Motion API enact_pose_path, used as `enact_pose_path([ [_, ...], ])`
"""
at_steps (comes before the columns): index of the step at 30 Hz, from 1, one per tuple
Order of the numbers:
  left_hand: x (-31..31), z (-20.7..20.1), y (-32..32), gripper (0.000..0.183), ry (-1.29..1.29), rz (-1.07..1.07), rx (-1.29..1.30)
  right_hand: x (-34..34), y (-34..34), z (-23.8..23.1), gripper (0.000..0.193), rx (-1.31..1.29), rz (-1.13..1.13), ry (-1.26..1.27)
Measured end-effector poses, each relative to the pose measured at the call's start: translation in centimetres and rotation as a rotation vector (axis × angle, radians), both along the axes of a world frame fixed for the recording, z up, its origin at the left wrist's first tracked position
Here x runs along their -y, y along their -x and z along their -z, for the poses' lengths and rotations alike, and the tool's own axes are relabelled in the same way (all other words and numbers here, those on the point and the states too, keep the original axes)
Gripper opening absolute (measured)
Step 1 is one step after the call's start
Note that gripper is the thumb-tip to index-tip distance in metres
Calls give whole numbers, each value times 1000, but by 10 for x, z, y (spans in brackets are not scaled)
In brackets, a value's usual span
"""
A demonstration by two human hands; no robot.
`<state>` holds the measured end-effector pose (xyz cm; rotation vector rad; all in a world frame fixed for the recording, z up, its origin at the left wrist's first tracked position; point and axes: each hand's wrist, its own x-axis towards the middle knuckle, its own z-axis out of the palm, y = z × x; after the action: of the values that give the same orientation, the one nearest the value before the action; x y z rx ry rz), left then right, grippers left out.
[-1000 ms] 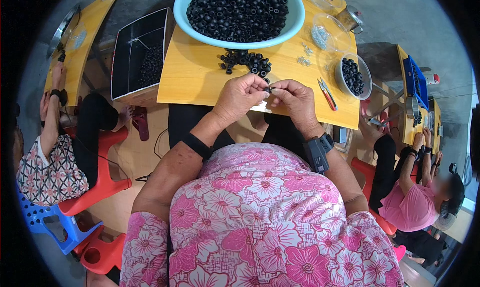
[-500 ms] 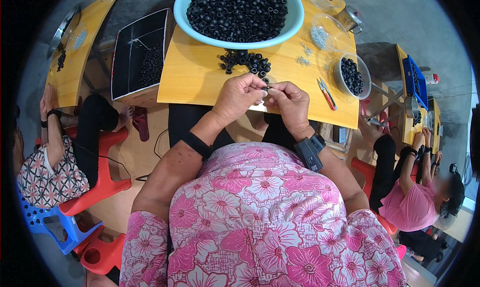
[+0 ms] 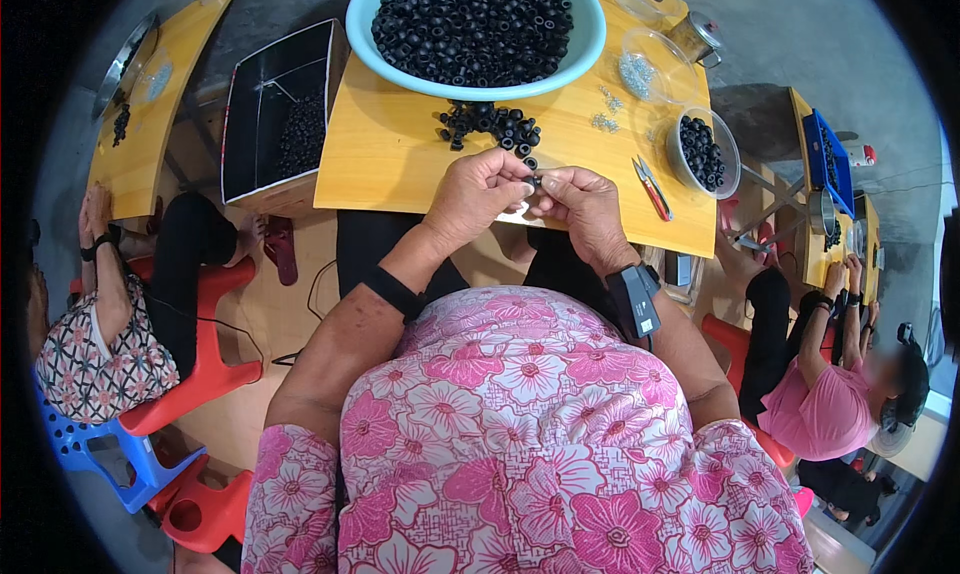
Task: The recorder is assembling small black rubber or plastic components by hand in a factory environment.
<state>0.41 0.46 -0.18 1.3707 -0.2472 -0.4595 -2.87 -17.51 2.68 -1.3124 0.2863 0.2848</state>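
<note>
My left hand [image 3: 470,196] and my right hand [image 3: 582,206] meet at the front edge of the yellow table [image 3: 400,174]. Between their fingertips is a small round black part [image 3: 532,181], mostly hidden by the fingers. Both hands pinch it, thumbs against forefingers. Just beyond lies a loose pile of black parts [image 3: 510,126], some round and some ring-shaped. Behind the pile stands a large light-blue basin [image 3: 597,49] heaped with more of these parts.
On the right are snips [image 3: 653,189], a clear tub [image 3: 735,164] of black parts, small clear pieces [image 3: 606,122], a clear bowl [image 3: 685,72] and a metal mug [image 3: 697,39]. A dark-lined box [image 3: 250,124] stands left. People sit at tables on both sides.
My right hand has turned slightly at the wrist and its fingers have shifted on the small black part. My left hand stays nearly still.
</note>
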Motion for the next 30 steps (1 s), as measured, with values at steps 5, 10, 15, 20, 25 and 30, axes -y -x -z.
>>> enact_pose_path([
  [5,-1,2,-2,12,36,28,-50,1,-3,-3,14,-58,-32,-45],
  [10,-1,-3,1,13,81,5,-73,7,-9,-7,13,-105,-105,-76],
  [15,-2,-2,0,13,62,42,-76,8,-9,-6,10,-151,-123,-96],
  [20,-1,1,0,11,61,22,-41,5,-8,-7,10,-87,-118,-113],
  [25,-2,2,0,12,69,27,-44,10,-12,-4,10,-98,-155,-135],
  [30,-3,0,0,13,82,35,-45,11,-14,-6,10,-139,-174,-125],
])
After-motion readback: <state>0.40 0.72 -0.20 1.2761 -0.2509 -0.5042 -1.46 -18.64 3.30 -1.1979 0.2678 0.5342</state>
